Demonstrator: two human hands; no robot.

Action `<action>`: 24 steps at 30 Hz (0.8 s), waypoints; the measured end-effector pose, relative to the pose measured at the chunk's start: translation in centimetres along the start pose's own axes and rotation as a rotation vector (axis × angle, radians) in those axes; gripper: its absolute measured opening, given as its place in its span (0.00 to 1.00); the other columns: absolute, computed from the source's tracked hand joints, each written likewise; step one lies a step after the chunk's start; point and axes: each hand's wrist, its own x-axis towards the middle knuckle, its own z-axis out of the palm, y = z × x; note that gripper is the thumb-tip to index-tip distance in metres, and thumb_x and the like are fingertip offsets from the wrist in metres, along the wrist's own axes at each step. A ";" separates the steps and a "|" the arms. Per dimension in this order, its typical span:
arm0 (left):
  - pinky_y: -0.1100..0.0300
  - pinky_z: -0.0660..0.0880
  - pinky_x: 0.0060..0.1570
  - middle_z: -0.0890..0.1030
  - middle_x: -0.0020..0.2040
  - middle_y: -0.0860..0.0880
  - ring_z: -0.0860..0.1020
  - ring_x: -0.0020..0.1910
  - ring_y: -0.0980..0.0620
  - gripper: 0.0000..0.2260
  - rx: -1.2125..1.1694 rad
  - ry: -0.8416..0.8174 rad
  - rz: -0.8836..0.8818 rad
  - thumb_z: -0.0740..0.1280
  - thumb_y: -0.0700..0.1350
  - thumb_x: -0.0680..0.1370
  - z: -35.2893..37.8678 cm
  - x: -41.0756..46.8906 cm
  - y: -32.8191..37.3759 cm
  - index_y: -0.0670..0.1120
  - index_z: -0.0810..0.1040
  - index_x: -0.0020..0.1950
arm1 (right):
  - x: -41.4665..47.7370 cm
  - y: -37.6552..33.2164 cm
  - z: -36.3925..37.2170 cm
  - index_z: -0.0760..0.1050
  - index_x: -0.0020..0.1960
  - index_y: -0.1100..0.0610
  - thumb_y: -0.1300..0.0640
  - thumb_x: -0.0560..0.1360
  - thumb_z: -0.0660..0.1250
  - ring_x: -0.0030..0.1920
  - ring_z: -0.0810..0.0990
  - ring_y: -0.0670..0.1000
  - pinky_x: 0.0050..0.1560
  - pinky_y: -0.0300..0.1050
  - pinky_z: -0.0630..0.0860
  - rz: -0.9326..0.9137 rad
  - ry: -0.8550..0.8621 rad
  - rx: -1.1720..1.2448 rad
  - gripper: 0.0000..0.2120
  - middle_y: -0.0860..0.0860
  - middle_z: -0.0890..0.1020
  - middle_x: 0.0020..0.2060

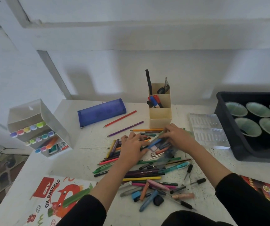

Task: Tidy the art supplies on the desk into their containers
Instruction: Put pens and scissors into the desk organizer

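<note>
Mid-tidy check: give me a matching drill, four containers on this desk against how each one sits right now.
1 pencil case
2 cream organiser
3 black tray
4 oil pastels box

A holds green bowls
B flat at the near-left corner of the desk
C upright, holding markers and scissors
D blue, lying beyond the pencil pile

Pairs: 1-D, 2-C, 3-A, 4-B
</note>
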 end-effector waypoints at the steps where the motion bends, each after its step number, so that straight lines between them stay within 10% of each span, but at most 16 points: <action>1: 0.52 0.58 0.58 0.74 0.59 0.57 0.65 0.61 0.52 0.14 0.007 0.001 -0.006 0.63 0.55 0.78 0.0 -0.2 0.0 0.60 0.76 0.64 | 0.1 0.0 -0.2 0.77 0.61 0.46 0.57 0.77 0.64 0.54 0.70 0.48 0.50 0.46 0.74 0.005 -0.028 -0.006 0.15 0.49 0.74 0.52; 15: 0.54 0.56 0.61 0.72 0.63 0.56 0.65 0.64 0.55 0.15 -0.179 0.030 -0.078 0.62 0.45 0.79 0.4 -1.0 -0.7 0.57 0.77 0.63 | -0.6 -0.3 -1.7 0.68 0.47 0.48 0.60 0.75 0.64 0.46 0.73 0.47 0.45 0.40 0.73 0.060 -0.073 0.070 0.08 0.46 0.75 0.48; 24: 0.53 0.59 0.63 0.75 0.59 0.56 0.68 0.60 0.55 0.17 -0.358 0.175 -0.165 0.64 0.39 0.76 1.0 -1.5 -1.0 0.54 0.78 0.62 | 0.2 -0.7 -4.5 0.68 0.60 0.55 0.64 0.76 0.65 0.34 0.79 0.47 0.33 0.41 0.78 0.249 0.478 0.699 0.14 0.46 0.76 0.43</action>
